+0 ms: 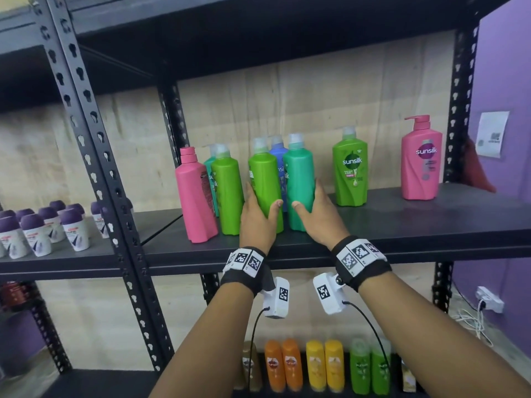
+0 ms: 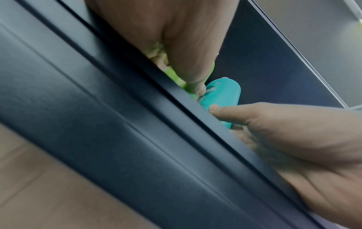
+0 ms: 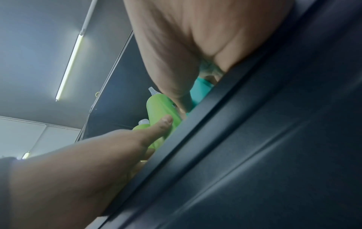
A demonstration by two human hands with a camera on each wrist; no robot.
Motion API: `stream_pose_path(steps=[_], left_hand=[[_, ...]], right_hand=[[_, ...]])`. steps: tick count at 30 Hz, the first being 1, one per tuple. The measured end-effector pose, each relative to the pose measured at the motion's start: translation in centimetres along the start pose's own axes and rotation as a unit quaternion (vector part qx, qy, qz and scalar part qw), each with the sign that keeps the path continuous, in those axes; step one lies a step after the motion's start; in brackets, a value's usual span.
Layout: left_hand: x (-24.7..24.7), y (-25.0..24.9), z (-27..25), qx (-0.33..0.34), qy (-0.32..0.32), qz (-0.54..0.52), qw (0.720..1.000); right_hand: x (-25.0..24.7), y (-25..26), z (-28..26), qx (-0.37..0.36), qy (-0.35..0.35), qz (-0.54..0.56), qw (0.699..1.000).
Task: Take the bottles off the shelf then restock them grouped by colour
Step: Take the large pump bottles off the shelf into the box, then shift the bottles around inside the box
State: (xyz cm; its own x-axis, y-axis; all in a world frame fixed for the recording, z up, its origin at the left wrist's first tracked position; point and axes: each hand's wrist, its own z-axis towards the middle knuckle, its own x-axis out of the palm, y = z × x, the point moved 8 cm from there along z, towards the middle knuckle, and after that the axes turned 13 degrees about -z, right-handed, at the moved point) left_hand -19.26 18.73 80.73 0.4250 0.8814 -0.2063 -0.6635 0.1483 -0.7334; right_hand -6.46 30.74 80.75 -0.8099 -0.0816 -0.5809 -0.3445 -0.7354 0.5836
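On the shelf (image 1: pixel 373 222), the left hand (image 1: pixel 255 222) grips the green bottle (image 1: pixel 265 182), the right hand (image 1: pixel 321 216) grips the teal bottle (image 1: pixel 298 179) beside it.

Head view frontal, wrist views underneath (close), sharing shelf (image 1: pixel 373 222)

Purple wall (image 1: pixel 500 67), plywood backing (image 1: pixel 344 104), ceiling tube light (image 3: pixel 69 66).

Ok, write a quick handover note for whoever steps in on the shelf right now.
Left hand grips a light green bottle; right hand grips a teal bottle. Both bottles stand on the middle shelf.
On that shelf too: pink bottle, light green bottle, teal and blue behind, labelled green bottle, pink pump bottle.
Colours still mixed: sorting remains.
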Motion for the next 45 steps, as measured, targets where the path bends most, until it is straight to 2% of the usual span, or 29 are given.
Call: stream_pose_path(steps=[7, 10, 13, 16, 19, 21, 24, 26, 29, 31, 36, 39, 45], left_hand=[[-0.8, -0.2, -1.2, -0.002, -0.001, 0.011, 1.0], [-1.4, -0.6, -2.5, 0.007, -0.005, 0.013, 1.0], [-2.3, -1.4, -4.0, 0.025, -0.014, 0.01, 1.0], [-3.7, -3.0, -5.6, 0.063, -0.031, 0.011, 0.997], [-4.6, -3.9, -7.3, 0.082, -0.02, 0.025, 0.996], [-4.8, -3.9, -8.5, 0.091, -0.007, 0.071, 0.993], [-4.3, -2.3, -10.3, 0.091, 0.019, 0.151, 0.984], [-3.5, -0.1, -11.5, 0.075, 0.049, 0.178, 0.98], [-2.3, 4.9, -13.7, 0.007, 0.105, 0.2, 0.974], [-1.2, 8.6, -15.7, -0.041, 0.165, 0.252, 0.953], [0.9, 17.2, -22.2, -0.159, 0.296, 0.341, 0.878], [1.4, 21.2, -26.9, -0.215, 0.34, 0.341, 0.85], [1.2, 27.5, -36.5, -0.314, 0.424, 0.339, 0.779]], right_hand=[[-0.8, 0.1, -1.2, 0.001, -0.032, -0.021, 0.999], [-2.0, 0.8, -2.6, -0.015, -0.092, -0.004, 0.996], [-3.1, 1.7, -4.8, -0.067, -0.131, 0.024, 0.989], [-3.7, 3.0, -7.1, -0.138, -0.126, -0.002, 0.982], [-2.7, 3.7, -9.0, -0.19, -0.029, -0.104, 0.976], [-1.4, 3.3, -10.2, -0.2, 0.045, -0.162, 0.965], [0.9, 2.4, -12.2, -0.212, 0.119, -0.223, 0.944], [3.1, 1.4, -13.5, -0.216, 0.169, -0.24, 0.931], [6.9, -1.4, -15.6, -0.194, 0.262, -0.239, 0.915], [9.5, -3.7, -17.2, -0.172, 0.314, -0.246, 0.901], [14.2, -9.0, -21.6, -0.098, 0.403, -0.266, 0.87], [16.9, -11.1, -25.1, -0.07, 0.437, -0.258, 0.859], [20.7, -14.4, -32.8, -0.043, 0.509, -0.267, 0.817]])
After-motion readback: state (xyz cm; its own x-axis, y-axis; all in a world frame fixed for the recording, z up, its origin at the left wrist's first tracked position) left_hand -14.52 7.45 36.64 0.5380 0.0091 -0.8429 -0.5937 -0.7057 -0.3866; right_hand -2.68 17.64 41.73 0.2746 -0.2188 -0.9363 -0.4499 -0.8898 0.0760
